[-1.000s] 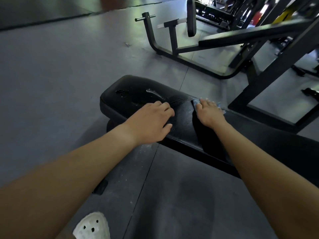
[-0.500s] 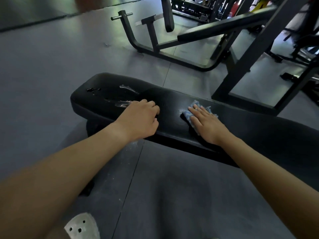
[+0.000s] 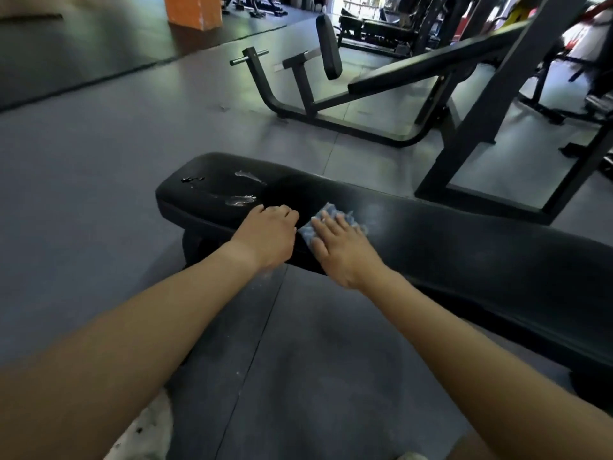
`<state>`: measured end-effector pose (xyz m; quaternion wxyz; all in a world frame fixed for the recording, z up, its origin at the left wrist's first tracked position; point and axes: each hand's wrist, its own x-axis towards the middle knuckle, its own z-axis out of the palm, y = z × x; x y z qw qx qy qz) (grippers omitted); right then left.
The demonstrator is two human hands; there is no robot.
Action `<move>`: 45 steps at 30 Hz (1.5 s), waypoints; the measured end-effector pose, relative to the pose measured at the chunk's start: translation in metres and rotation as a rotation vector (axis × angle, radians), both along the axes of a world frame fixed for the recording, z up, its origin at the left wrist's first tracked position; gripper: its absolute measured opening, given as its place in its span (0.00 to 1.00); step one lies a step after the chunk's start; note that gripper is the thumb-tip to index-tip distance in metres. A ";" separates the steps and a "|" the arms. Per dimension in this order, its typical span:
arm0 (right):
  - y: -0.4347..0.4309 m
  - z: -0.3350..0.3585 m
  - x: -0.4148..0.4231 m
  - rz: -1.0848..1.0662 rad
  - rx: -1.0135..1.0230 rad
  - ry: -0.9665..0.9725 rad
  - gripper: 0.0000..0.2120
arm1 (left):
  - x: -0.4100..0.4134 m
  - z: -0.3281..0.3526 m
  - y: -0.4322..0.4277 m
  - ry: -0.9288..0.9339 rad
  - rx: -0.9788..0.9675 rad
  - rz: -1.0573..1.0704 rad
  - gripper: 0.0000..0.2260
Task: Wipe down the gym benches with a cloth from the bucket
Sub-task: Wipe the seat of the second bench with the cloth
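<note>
A long black padded bench (image 3: 464,247) runs from the middle left down to the right edge. Wet streaks (image 3: 240,199) shine on its left end. My right hand (image 3: 341,247) lies flat, fingers straight, pressing a light blue cloth (image 3: 326,217) onto the pad near the front edge. My left hand (image 3: 268,235) rests on the front edge just left of the cloth, its fingers bent over the pad and holding nothing. No bucket is in view.
Behind the bench stand a black incline bench frame (image 3: 414,74) with a roller pad (image 3: 328,46) and a rack upright (image 3: 491,104). An orange block (image 3: 194,9) stands far back. A white shoe (image 3: 146,433) shows at the bottom. Grey rubber floor lies all around.
My right hand has slid the cloth leftward along the pad until it lies next to my left hand. The left hand stays on the front edge.
</note>
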<state>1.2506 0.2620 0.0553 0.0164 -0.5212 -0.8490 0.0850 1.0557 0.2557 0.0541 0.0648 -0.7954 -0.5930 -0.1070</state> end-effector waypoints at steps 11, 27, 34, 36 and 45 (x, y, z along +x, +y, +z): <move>0.024 0.003 -0.037 -0.096 0.053 0.013 0.26 | -0.086 -0.029 -0.038 -0.228 0.252 0.168 0.15; -0.015 -0.028 -0.093 -0.150 0.525 0.012 0.24 | -0.116 -0.050 -0.029 -0.230 0.283 0.344 0.17; -0.048 -0.056 -0.026 -0.693 0.657 0.069 0.20 | -0.120 -0.052 -0.031 -0.171 0.259 0.283 0.20; -0.051 -0.061 -0.037 -0.830 0.675 0.117 0.21 | -0.124 -0.052 -0.032 -0.157 0.255 0.253 0.21; -0.051 -0.073 -0.166 -0.574 0.721 0.167 0.22 | -0.155 -0.045 -0.030 -0.061 0.249 0.047 0.19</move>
